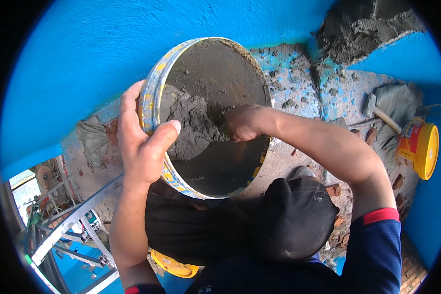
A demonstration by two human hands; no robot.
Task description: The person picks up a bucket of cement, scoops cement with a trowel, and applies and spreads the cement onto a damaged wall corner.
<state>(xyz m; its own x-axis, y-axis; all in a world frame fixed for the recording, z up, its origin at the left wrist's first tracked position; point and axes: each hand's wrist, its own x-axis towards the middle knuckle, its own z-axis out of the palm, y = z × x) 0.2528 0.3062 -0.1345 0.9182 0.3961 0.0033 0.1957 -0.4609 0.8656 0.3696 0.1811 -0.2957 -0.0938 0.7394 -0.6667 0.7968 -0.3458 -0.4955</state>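
Observation:
A round bucket (pixel 154 95) with a blue, white and yellow smeared wall is tipped so its mouth faces me. My left hand (pixel 143 144) grips its left side, thumb over the rim and fingers along the outside. Inside lies a lump of wet grey mortar (pixel 193 122), heaped left of centre, and a grey film coats the inner wall. My right hand (pixel 245 122) reaches into the bucket from the right, closed, at the right edge of the mortar. Its fingertips and anything within them are hidden.
Blue walls (pixel 108 49) stand ahead and to the right. Grey mortar (pixel 367 29) covers a patch at upper right. A hammer (pixel 384 115) and a yellow tub (pixel 419 147) lie at right. A metal ladder-like frame (pixel 78 215) is at lower left, a yellow lid (pixel 174 264) below.

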